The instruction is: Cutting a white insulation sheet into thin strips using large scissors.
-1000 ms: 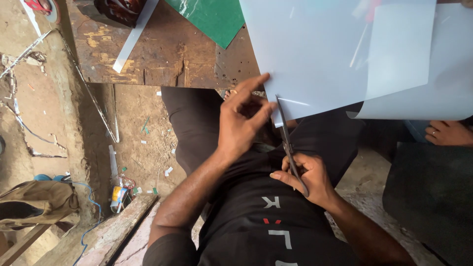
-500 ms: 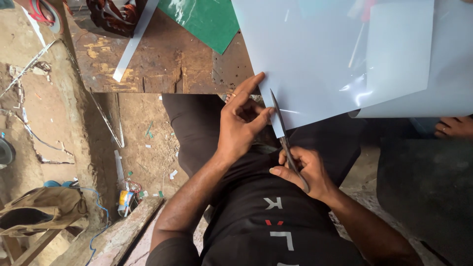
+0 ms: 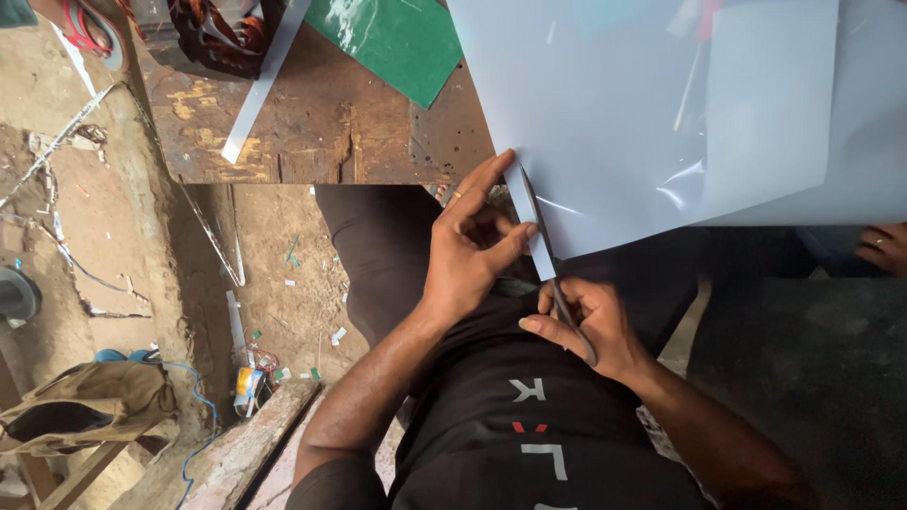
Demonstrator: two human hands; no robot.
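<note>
Cutting view from above: right hand (image 3: 588, 326) has its grip clamped on the dark handles of the scissors (image 3: 546, 257), fingers curled round them, blades pointing up and away into the lower left edge of a large pale blue-grey sheet (image 3: 614, 113). Left hand (image 3: 472, 250) sits just beside the blades; thumb and forefinger pinch the narrow strip (image 3: 522, 194) of sheet on the left of the cut line, grip closed on that strip, other fingers bent. Sheet hangs off the front edge of the worn wooden table (image 3: 321, 123) and over the person's lap, upper part lying on the table. A second, smaller pale sheet (image 3: 770, 104) overlaps it at right. On the table, well apart from the hands: green mat (image 3: 402, 38), long pale offcut strip (image 3: 260, 85) lying diagonal, dark object with orange bits (image 3: 222, 33) at the top edge. Dirt floor (image 3: 85, 217) at left with scraps and wires, tan bag (image 3: 85, 406) at lower left. Another person's hand (image 3: 883, 246) shows at far right edge, apart from the work.
</note>
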